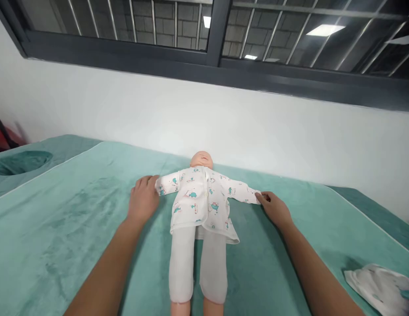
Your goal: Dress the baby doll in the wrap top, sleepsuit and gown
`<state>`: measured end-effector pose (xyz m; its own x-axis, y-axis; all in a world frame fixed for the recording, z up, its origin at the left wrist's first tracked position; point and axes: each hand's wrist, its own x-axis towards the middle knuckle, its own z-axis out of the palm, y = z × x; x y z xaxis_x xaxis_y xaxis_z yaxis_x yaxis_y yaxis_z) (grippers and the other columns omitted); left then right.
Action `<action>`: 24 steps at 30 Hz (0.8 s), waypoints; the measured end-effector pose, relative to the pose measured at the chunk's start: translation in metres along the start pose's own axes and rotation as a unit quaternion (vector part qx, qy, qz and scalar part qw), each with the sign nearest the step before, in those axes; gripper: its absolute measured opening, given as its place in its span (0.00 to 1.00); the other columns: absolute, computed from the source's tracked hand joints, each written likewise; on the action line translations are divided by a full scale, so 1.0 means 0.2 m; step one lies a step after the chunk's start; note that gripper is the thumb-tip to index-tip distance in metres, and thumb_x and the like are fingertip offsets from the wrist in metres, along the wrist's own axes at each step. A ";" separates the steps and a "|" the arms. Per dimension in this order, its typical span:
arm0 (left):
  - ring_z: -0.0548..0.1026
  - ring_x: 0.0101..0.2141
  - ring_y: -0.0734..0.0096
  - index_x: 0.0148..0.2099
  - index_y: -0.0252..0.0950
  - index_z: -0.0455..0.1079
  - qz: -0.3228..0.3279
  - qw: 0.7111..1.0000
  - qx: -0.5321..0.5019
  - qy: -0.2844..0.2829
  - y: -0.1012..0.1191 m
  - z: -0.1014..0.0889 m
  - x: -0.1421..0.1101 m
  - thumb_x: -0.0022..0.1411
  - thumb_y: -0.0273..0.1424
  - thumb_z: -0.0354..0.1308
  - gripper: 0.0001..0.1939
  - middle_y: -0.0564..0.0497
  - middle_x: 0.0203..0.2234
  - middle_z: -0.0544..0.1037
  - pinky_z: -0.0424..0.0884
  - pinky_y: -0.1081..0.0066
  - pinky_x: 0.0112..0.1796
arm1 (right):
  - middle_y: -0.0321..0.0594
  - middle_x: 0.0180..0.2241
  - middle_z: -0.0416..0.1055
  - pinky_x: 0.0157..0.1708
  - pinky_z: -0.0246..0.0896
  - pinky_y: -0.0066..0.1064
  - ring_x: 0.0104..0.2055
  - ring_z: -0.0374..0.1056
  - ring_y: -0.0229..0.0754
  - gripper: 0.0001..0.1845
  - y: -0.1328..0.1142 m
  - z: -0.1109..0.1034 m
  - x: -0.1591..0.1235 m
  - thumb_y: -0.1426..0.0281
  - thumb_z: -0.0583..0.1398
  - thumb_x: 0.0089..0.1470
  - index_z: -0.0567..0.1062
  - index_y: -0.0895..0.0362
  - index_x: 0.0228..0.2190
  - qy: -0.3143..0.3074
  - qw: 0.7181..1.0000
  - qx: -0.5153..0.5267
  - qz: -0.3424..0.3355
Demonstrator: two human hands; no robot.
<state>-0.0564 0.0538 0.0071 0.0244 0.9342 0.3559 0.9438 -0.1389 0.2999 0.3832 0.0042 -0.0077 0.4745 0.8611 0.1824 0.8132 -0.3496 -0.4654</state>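
A baby doll [200, 206] lies on its back on a teal towel [75, 219], head toward the wall, arms spread out. It wears a white printed jacket [199, 199] and plain white trousers [197, 263]. My left hand [143, 197] rests flat on the towel, fingers touching the cuff of the doll's left-side sleeve. My right hand [275, 208] pinches the end of the other sleeve [247, 194] between thumb and fingers.
A folded white printed garment [384, 287] lies at the lower right corner of the towel. A darker teal surface [23, 162] lies under the towel, with a round hollow at far left. A white wall [224, 118] and dark window frame rise behind.
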 end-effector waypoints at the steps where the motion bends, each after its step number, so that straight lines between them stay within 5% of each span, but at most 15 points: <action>1: 0.64 0.53 0.48 0.59 0.38 0.62 -0.016 1.000 0.011 -0.008 -0.04 0.00 -0.03 0.61 0.25 0.45 0.24 0.41 0.53 0.68 0.64 0.54 0.47 | 0.43 0.34 0.76 0.32 0.60 0.35 0.35 0.70 0.48 0.22 0.00 0.01 0.01 0.51 0.54 0.52 0.76 0.54 0.38 -0.003 1.000 0.019 0.000; 7: 0.71 0.44 0.49 0.56 0.41 0.68 -0.126 0.992 -0.024 -0.004 -0.18 -0.01 -0.08 0.61 0.35 0.49 0.21 0.39 0.48 0.69 0.66 0.55 0.44 | 0.41 0.28 0.75 0.33 0.59 0.34 0.31 0.67 0.43 0.17 0.05 0.05 0.07 0.57 0.61 0.42 0.77 0.57 0.29 0.072 0.973 0.219 0.016; 11: 0.72 0.37 0.58 0.50 0.38 0.72 -0.159 0.980 -0.106 0.057 -0.19 -0.01 -0.05 0.59 0.34 0.51 0.18 0.44 0.39 0.71 0.67 0.59 0.43 | 0.41 0.30 0.74 0.30 0.60 0.31 0.29 0.66 0.40 0.20 0.08 0.07 0.11 0.56 0.60 0.43 0.75 0.59 0.33 0.138 0.936 0.320 0.046; 18: 0.70 0.35 0.67 0.41 0.37 0.73 -0.171 0.944 -0.202 0.196 -0.20 -0.01 0.02 0.58 0.31 0.51 0.12 0.49 0.35 0.72 0.68 0.67 0.42 | 0.40 0.27 0.72 0.25 0.60 0.30 0.26 0.65 0.39 0.19 0.10 0.09 0.13 0.58 0.59 0.44 0.73 0.59 0.34 0.160 0.927 0.332 0.064; 24: 0.68 0.31 0.70 0.39 0.37 0.71 -0.211 0.936 -0.229 0.161 -0.23 0.03 0.03 0.55 0.28 0.51 0.11 0.51 0.32 0.70 0.67 0.68 0.38 | 0.44 0.35 0.75 0.34 0.65 0.35 0.35 0.71 0.45 0.18 0.09 0.12 0.13 0.65 0.60 0.42 0.72 0.57 0.38 0.125 0.946 0.295 0.049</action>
<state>-0.0979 0.0689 -0.0105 -0.4894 0.8002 0.3465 0.6046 0.0250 0.7961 0.4025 0.0302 -0.0328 0.6629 0.6952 0.2779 0.4665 -0.0932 -0.8796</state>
